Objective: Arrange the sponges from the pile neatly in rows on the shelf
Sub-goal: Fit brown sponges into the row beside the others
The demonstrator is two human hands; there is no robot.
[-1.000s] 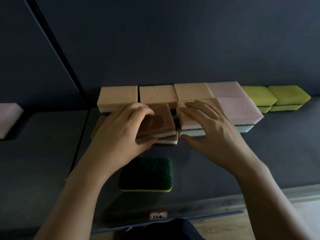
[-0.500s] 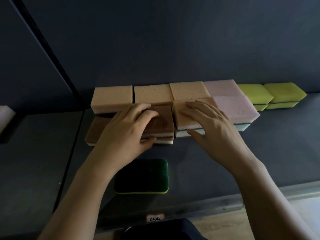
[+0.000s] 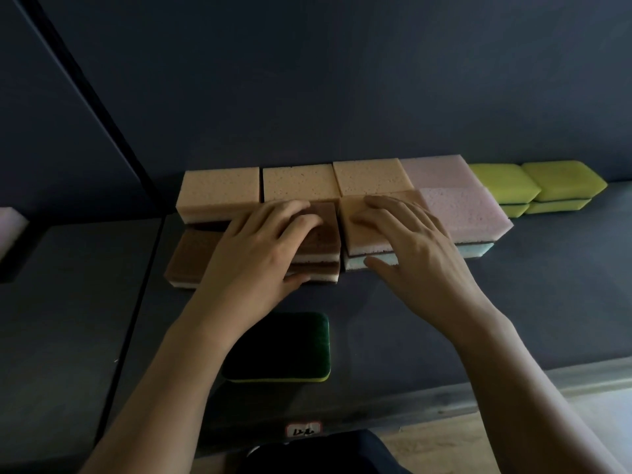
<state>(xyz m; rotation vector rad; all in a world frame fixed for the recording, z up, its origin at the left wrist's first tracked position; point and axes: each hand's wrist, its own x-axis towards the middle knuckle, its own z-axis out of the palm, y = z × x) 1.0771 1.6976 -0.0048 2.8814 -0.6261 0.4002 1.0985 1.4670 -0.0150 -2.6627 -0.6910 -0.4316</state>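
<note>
Head view, looking down onto a dark grey shelf, a matt dark wall rising straight behind it and a black bar slanting up the left side, and the light is low all round. Back row, tight against the wall: three orange sponges side by side, a pink sponge next to them, then two low stacks of yellow-green sponges at the far right. Front row just before it, and here are both hands. The left hand has its fingers bent over the top of the brown sponges, two stacked, thumb tucked against the front of the lower one, so it holds that stack; a third brown sponge pokes out to its left. The right hand lies with fingers spread and nearly straight on a front orange sponge, thumb touching the front of the pale blue sponge beneath, pressing rather than clasping. The two stacks sit just beside each other, a thin gap between. A second pink sponge ends this row on the right, atop another blue sponge. Nearer the edge, apart from the rows, a dark green sponge with a yellow underside lies flat on the bare surface. A small white label is stuck on the shelf's front lip, its writing unreadable, and beyond the lip a strip of wood-toned floor shows below
</note>
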